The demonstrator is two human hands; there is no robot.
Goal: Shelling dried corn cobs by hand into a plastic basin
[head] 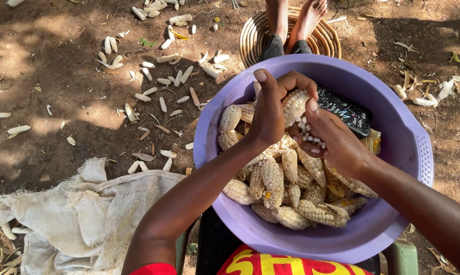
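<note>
- Here, the left hand point(268, 114) is wrapped around one end of a pale corn cob point(294, 105), thumb stretched upward and fingers curled over the top of it.
- The right hand point(332, 137) is cupped just beside and under the same cob, thumb pressed against its side; loose white kernels point(309, 133) lie in its half-open palm.
- Both hands hold the cob together, above the middle of a big lilac plastic basin point(408, 153).
- The basin sits on the person's lap and is filled with many more corn cobs point(286, 188), most with kernels on, some yellowish, piled against one another.
- A dark, flat rectangular object point(348, 111) lies in the basin at its far right side, partly behind the right hand; what it is cannot be told.
- Past the basin, the person's bare feet point(296, 20) rest in a shallow woven basket point(255, 35) on the ground.
- Stripped bare cobs point(158, 76) are scattered over the brown dirt ground point(51, 66) to the left, well apart from the basin.
- A crumpled pale sack point(82, 214) lies on the ground at the lower left, near the left arm.
- A red garment with yellow print point(276, 262) shows at the bottom edge.
</note>
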